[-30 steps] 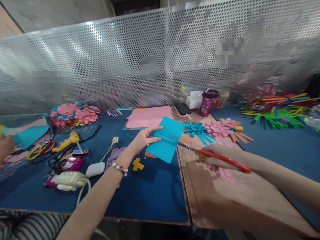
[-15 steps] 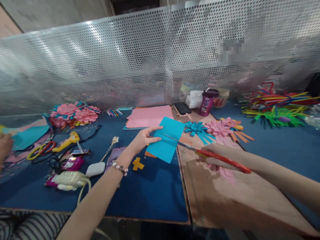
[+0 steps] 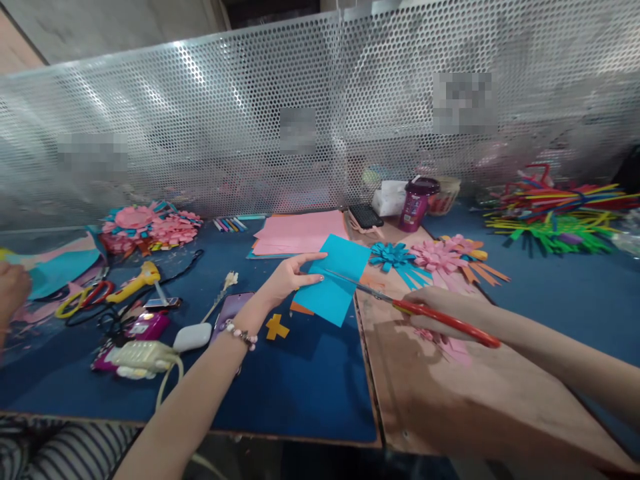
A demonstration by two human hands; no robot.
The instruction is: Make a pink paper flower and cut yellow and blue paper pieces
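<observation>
My left hand (image 3: pixel 286 278) pinches the left edge of a blue paper sheet (image 3: pixel 336 279) and holds it above the table. My right hand (image 3: pixel 440 313) grips red-handled scissors (image 3: pixel 425 310), whose metal blades lie across the sheet's middle. A beaded bracelet (image 3: pixel 241 334) is on my left wrist. Under the sheet an orange paper scrap (image 3: pixel 277 327) lies on the blue mat (image 3: pixel 280 380).
A pink paper stack (image 3: pixel 295 233), paper flowers (image 3: pixel 430 257), a purple cup (image 3: pixel 414 204) and coloured strips (image 3: pixel 555 213) lie behind. At the left are a glue gun (image 3: pixel 131 280), yellow scissors (image 3: pixel 80 297), a phone (image 3: pixel 231 308) and another person's hand (image 3: pixel 11 287). A perforated metal screen (image 3: pixel 320 113) backs the table.
Almost nothing has moved. The scissors and the blue sheet hold their place; the other person's hand at the far left has shifted slightly.
</observation>
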